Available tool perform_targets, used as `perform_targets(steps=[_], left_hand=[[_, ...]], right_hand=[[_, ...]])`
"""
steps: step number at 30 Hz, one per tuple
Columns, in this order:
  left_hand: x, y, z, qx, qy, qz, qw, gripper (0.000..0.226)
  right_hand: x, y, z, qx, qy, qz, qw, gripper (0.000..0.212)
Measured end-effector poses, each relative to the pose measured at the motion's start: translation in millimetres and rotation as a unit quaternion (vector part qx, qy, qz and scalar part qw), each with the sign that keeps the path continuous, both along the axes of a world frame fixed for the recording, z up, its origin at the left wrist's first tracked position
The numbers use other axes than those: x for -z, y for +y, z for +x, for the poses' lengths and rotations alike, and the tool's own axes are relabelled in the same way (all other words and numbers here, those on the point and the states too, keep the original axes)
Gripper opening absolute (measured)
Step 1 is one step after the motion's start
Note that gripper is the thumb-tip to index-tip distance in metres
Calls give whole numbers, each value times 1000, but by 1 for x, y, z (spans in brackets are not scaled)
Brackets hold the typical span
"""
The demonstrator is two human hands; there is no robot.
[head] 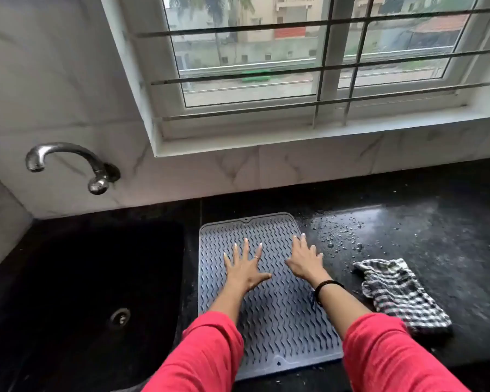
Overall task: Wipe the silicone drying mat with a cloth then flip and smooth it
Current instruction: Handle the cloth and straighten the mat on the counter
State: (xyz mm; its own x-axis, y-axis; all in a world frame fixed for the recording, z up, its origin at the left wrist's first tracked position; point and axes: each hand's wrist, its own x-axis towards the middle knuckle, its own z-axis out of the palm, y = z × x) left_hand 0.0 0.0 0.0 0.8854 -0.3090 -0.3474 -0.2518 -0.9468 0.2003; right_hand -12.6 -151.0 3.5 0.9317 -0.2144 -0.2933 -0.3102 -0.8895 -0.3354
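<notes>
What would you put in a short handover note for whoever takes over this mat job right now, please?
Left hand: open, fingers spread, palm flat on the silicone drying mat.
Right hand: open, flat on the mat near its right edge.
Mat lies flat on the black counter, beside the sink, ridged side up.
Checked cloth lies crumpled on the counter right of the mat, held by neither hand.
Done, judging by the layout: wiping, probably; whether the mat was flipped cannot be told.
Left: finish smoothing. Water droplets remain on the counter.
</notes>
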Motion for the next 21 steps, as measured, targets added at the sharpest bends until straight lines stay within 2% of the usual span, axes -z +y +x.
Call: perform_targets(steps=[3,6,13,17,19,21], left_hand=[[6,7,-2,-2,20,9,1000,87],[13,15,-4,-12,43,5,999,87],[16,22,-2,-35,68,-22,997,83],[17,16,0,-78,48,-69,993,72],[17,16,0,-115,29,-93,989,68],[18,19,0,-150,17,-105,983,65]], right_hand=[[5,1,-8,59,24,48,997,66],[10,2,-12,65,25,59,996,70],[15,-2,-8,110,-47,107,987,66],[12,-8,-2,215,-115,213,946,54],[16,-12,1,229,-111,205,945,43],[21,-19,0,200,-106,152,962,30]])
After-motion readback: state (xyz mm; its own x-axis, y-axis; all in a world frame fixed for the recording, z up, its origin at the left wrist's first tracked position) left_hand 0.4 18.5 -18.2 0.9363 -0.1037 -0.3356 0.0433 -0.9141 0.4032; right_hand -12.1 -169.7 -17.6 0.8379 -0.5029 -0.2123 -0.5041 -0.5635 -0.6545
